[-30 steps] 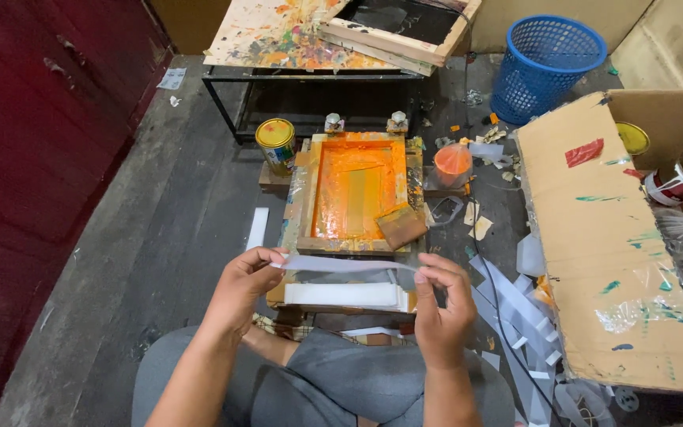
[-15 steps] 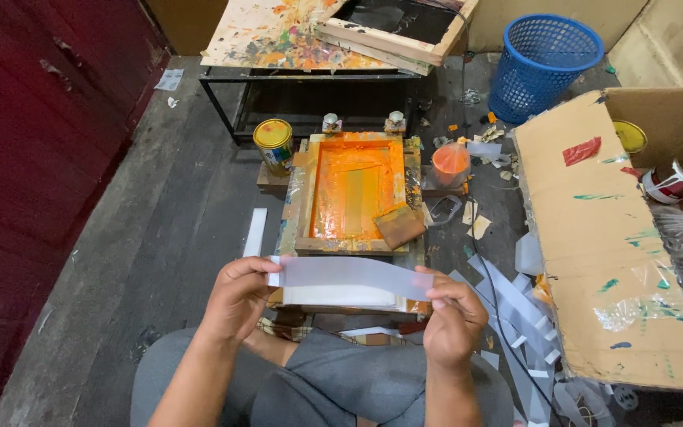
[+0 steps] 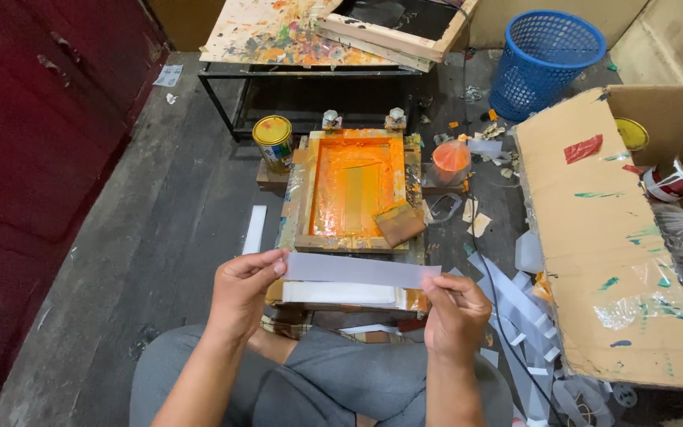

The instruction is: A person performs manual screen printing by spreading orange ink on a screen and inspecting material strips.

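White paper strip [image 3: 355, 270], stretched level between both grips, left hand [image 3: 240, 294] and right hand [image 3: 454, 315] pinching its ends

I hold a long, narrow strip of pale grey-white paper [image 3: 355, 270] flat and level between my two hands, one end pinched in each. It is blank, with straight edges, and stretches crosswise from left to right, its left end a touch higher. It hangs in the air just above the stack of white sheets at the near edge of the orange-inked printing frame.
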